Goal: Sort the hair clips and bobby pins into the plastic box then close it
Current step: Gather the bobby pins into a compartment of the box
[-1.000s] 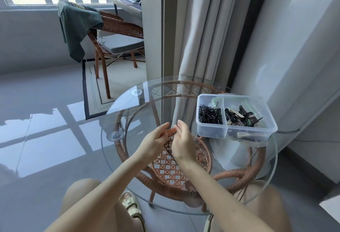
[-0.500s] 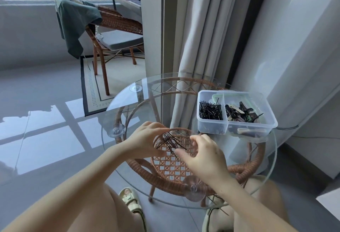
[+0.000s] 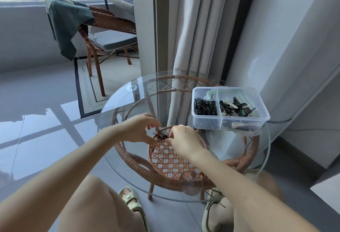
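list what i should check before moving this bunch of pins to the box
1. Bunch gathered: ok, the loose bobby pins sit together between both hands, on or just above the glass table.
2. Grip: the right hand pinches the bunch, ok; the left hand cannot tell.
3. Box open: ok, the plastic box has no lid on top.
4. Target section: ok, the left compartment already holds bobby pins, and the hair clips fill the other.
5. Lid within reach: cannot tell.
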Demonstrator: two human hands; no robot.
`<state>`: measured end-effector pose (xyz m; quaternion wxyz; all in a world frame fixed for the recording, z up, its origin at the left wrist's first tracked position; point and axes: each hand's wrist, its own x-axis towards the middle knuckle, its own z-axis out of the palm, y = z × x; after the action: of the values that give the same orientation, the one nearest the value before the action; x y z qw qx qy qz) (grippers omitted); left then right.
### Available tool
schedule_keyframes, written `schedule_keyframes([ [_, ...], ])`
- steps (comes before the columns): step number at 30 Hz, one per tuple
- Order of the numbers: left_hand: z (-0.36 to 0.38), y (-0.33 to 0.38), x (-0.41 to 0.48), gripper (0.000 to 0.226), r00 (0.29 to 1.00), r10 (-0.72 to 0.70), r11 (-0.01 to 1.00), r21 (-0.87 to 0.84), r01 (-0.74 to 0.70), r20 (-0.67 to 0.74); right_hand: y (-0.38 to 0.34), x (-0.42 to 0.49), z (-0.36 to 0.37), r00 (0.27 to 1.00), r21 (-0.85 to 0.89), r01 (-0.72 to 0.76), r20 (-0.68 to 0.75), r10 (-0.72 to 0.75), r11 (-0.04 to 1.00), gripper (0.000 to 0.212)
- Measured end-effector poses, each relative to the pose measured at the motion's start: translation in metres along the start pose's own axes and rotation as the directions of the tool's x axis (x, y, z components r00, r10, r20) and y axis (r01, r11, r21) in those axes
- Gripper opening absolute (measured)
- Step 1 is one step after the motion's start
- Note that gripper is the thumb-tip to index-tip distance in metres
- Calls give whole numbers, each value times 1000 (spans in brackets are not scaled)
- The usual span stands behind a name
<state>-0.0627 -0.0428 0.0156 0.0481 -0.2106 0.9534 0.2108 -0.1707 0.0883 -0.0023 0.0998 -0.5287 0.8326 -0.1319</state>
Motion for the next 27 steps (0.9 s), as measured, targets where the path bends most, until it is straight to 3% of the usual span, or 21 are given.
schedule_keyframes([
  [4,7,6,-10,44,996,-33,996,79,39,-82,-9,4,-8,986,-155,99,150,-76,983,10],
  [8,16,12,-14,34,979,-114,987,96,132,-170,-17,4,-18,949,-260,182,298,-101,948,30],
  [13,21,26,-20,21,960,-176,978,76,197,-219,-12,0,-17,944,-264,176,318,-87,948,38],
  [17,27,32,-18,20,962,-197,967,123,222,-188,5,0,-19,976,-51,61,212,-49,997,41],
  [21,34,38,-15,20,963,-220,949,196,249,-157,20,1,-57,998,221,-59,48,50,973,42],
  [24,29,43,-11,20,957,-248,951,149,271,-153,37,16,-98,981,256,-134,-104,165,957,43],
  [27,9,55,7,27,937,-298,954,-25,298,-184,50,36,-117,947,212,-272,-111,300,939,38],
])
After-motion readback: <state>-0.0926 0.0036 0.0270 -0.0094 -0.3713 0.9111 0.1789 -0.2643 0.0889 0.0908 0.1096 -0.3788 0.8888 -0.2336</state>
